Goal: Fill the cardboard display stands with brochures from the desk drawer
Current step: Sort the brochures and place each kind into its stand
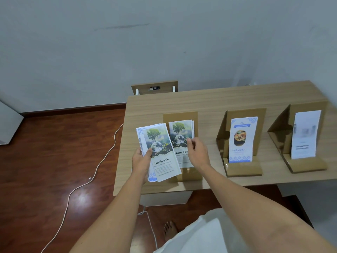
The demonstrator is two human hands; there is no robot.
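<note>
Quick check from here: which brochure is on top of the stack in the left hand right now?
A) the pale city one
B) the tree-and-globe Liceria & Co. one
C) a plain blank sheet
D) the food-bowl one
B: the stack gripped by the left hand shows the tree, globe and "Liceria & Co." title, matching the brochures in the left stand.

So three cardboard stands sit in a row on the table (209, 103). Taking the middle stand (242, 139) as reference: the left stand (179, 115) is to its left with brochures (179, 132) in it, and the right stand (299, 136) is on its other side. A handheld stack (160, 152) sits left of the left stand, over the table's edge. A cable (102, 161) lies on the floor further left.
</note>
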